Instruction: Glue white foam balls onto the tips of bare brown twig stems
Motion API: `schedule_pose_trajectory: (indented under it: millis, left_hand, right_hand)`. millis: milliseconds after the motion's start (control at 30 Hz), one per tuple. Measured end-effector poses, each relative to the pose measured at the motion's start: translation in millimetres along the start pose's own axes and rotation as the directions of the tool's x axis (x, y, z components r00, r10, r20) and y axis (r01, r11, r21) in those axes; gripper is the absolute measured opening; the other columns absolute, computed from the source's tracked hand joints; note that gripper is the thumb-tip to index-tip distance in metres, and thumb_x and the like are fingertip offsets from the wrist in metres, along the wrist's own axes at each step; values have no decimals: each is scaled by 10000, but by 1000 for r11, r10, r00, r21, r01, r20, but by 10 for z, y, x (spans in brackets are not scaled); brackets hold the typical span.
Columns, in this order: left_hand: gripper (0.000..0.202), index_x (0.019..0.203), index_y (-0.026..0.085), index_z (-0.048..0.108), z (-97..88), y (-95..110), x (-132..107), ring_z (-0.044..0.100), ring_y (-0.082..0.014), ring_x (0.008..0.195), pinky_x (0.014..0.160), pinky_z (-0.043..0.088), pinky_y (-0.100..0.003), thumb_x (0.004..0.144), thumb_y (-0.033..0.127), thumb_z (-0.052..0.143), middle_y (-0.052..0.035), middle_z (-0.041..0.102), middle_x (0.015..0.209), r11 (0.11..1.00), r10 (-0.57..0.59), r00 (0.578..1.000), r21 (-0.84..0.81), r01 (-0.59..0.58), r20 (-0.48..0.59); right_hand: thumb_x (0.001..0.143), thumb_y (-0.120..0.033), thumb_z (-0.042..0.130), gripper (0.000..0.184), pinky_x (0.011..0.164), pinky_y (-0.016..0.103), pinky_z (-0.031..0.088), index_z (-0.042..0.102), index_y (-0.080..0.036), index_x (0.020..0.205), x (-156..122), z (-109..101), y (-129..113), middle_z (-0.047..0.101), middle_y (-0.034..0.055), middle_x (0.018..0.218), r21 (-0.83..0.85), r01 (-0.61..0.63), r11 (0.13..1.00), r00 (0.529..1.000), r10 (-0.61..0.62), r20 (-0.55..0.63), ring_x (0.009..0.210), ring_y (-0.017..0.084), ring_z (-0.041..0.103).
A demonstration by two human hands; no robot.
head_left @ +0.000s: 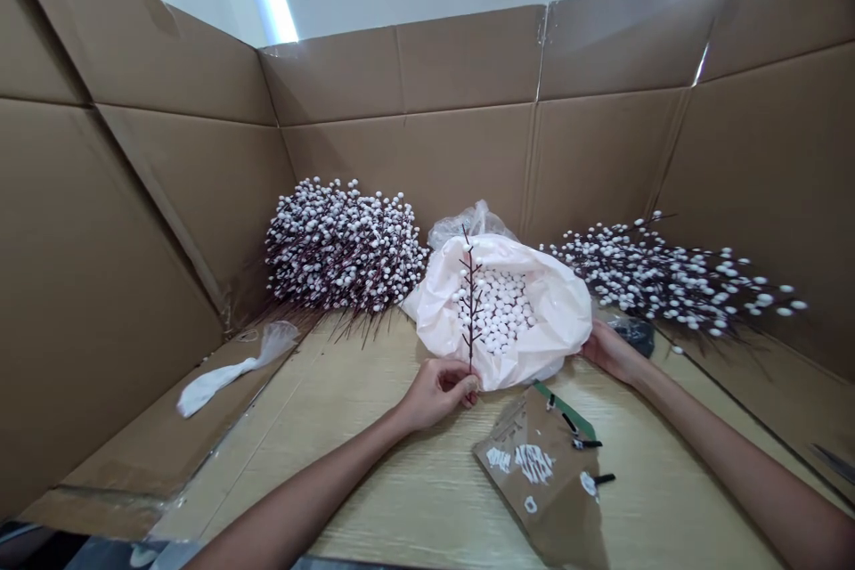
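Note:
My left hand (441,392) pinches the lower end of a bare dark branched stem (471,307), which stands upright in front of an open whitish plastic bag (561,321). Inside the bag lies a heap of small white foam balls (504,312). At the bag's right side is my right hand (607,349), its fingertips partly hidden by the plastic and closed on its edge. Just below the bag, a piece of cardboard (514,508) carries white glue-like smears and several short black strips.
A large bundle of white-berried stems (344,245) lies at the back left, a looser bundle (668,272) at the back right. Cardboard walls (454,151) enclose the table (374,499). On the left lies a plastic bag with white contents (220,383); a dark bundle (634,334) sits behind my right wrist.

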State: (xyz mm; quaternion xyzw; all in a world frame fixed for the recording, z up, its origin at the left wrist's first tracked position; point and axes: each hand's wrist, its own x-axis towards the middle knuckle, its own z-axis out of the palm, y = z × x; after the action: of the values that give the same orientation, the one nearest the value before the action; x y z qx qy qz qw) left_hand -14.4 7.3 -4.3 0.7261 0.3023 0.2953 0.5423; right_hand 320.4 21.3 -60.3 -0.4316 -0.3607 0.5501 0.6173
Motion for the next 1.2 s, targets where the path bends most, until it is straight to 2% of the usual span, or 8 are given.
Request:
schedule_pose_trajectory:
  millis: [433, 667, 800, 933, 1067, 1200]
  left_hand:
    - [429, 731, 95, 652, 5, -8, 5, 589, -108, 554, 575, 489, -216, 767, 523, 663, -39, 626, 622, 1000, 11, 1000, 2, -11, -10]
    - [407, 728, 96, 657, 10, 4, 0, 609, -121, 556, 574, 513, -234, 769, 501, 667, -47, 643, 630, 999, 45, 999, 22, -44, -19]
    - [395, 755, 96, 662, 8, -10, 8, 613, -119, 555, 575, 520, -235, 773, 490, 666, -44, 652, 636, 998, 52, 998, 24, -52, -23]
    - [367, 782, 95, 666, 8, -2, 19, 616, -117, 561, 582, 526, -233, 766, 461, 681, -38, 654, 634, 998, 58, 998, 28, -58, -18]
    - [329, 778, 104, 669, 8, 22, 35, 628, -124, 598, 602, 531, -233, 769, 433, 684, -43, 670, 662, 997, 70, 998, 22, -70, -4]
    - [297, 810, 108, 674, 6, 38, 51, 645, -140, 633, 606, 539, -239, 768, 402, 687, -47, 676, 701, 997, 80, 997, 18, -80, 6]
  right_hand:
    - [621, -147, 739, 194, 568, 240, 566, 678, -225, 788, 22, -31, 14, 714, 10, 697, 8, 8, 1000, 1000, -9, 5, 612, 152, 660]
    - [601, -189, 737, 170, 529, 253, 555, 686, -222, 760, -70, 63, -64, 680, 6, 622, -12, 31, 999, 999, -31, -17, 544, 145, 617]
    - [573, -187, 731, 156, 485, 234, 522, 671, -206, 716, -181, 167, -114, 655, -1, 584, -28, 77, 997, 993, -79, -85, 478, 115, 562]
    - [572, -234, 729, 162, 448, 203, 466, 640, -188, 700, -377, 253, -125, 600, -13, 532, -67, 137, 988, 966, -148, -212, 440, 87, 516]
    - [625, -327, 716, 215, 450, 215, 440, 618, -191, 760, -716, 261, -117, 597, -19, 569, -166, 154, 974, 930, -200, -307, 442, 85, 502]
    - [683, -332, 701, 204, 447, 215, 389, 630, -194, 816, -1227, 294, -180, 599, -26, 607, -318, 119, 941, 938, -211, -274, 442, 77, 458]
